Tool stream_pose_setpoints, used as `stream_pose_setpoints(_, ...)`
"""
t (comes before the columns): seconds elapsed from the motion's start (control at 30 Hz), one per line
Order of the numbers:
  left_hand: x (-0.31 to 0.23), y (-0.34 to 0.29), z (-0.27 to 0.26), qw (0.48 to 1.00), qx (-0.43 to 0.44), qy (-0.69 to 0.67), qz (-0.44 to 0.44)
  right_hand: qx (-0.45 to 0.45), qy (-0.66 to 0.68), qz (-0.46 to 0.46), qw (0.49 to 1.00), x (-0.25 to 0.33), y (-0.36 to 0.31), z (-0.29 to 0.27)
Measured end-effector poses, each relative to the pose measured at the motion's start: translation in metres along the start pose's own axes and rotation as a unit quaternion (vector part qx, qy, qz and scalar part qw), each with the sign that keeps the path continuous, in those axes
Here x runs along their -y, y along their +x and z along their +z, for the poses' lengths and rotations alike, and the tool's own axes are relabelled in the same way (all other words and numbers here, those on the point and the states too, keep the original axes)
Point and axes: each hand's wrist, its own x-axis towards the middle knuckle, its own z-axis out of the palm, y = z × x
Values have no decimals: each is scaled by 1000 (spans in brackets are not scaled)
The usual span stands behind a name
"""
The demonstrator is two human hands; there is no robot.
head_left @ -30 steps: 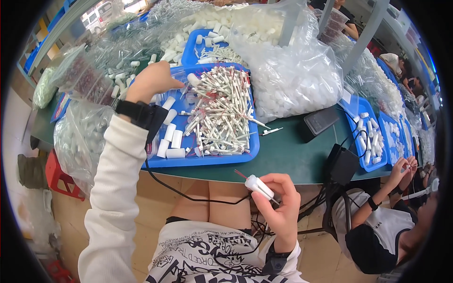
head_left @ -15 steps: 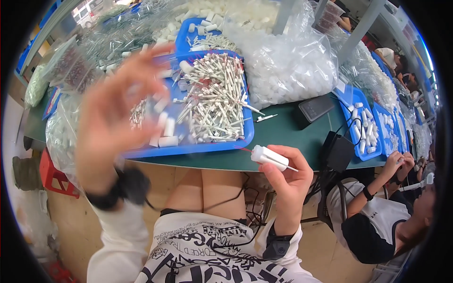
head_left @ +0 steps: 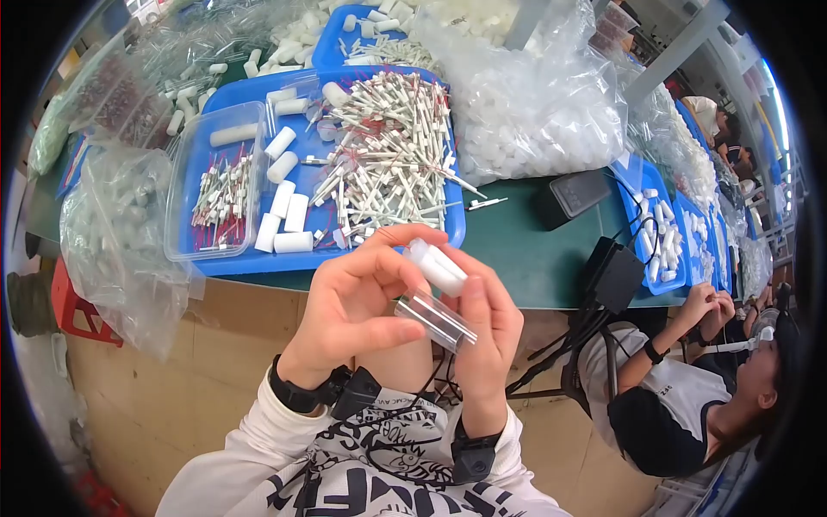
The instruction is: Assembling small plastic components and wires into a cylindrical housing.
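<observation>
Both my hands meet in front of the tray's near edge. My right hand [head_left: 487, 332] pinches a white cylinder [head_left: 442, 269] between thumb and fingers. A short clear plastic tube [head_left: 437, 321] sits between the thumb and fingers of my left hand [head_left: 362, 297], just below the cylinder. The tube's far end reaches my right hand's fingers; whether it touches them I cannot tell. Behind my hands, the blue tray [head_left: 452, 233] holds a heap of thin white sticks [head_left: 392, 146] with red wires, and several loose white cylinders [head_left: 295, 211].
Inside the tray's left side sits a clear box [head_left: 177, 226] with more wired sticks. Clear bags [head_left: 534, 112] of white pieces stand behind. A black device [head_left: 573, 198] and a black adapter [head_left: 612, 274] lie to the right. A co-worker [head_left: 663, 396] works at far right.
My left hand has come from above the tray's left side to my right hand, now with a clear tube. The right hand has moved slightly left with the white cylinder.
</observation>
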Motion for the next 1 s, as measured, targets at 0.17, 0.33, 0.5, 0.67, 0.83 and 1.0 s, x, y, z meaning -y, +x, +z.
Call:
stream_pose_setpoints(0.17,6,-1,-5,997,-75,13,-23,-60,-122,-98,986,3,-1,-15)
stream_pose_setpoints(0.33,9,-4,-16,997,-57,-47,-22,-28,-446,-305,841,30,4,-9)
stream_pose_setpoints(0.5,10,-5,-16,997,-58,-49,-27,6,-488,-350,799,20,10,-4)
stream_pose_setpoints(0.67,16,-5,-22,995,-57,-86,3,-71,-266,-251,928,17,-3,-33)
stream_pose_setpoints(0.83,19,-1,-13,996,-84,-5,24,-54,-155,-130,978,15,-10,-45)
stream_pose_setpoints(1.0,22,-1,-1,990,-119,37,64,-38,-146,-157,976,12,-9,-41)
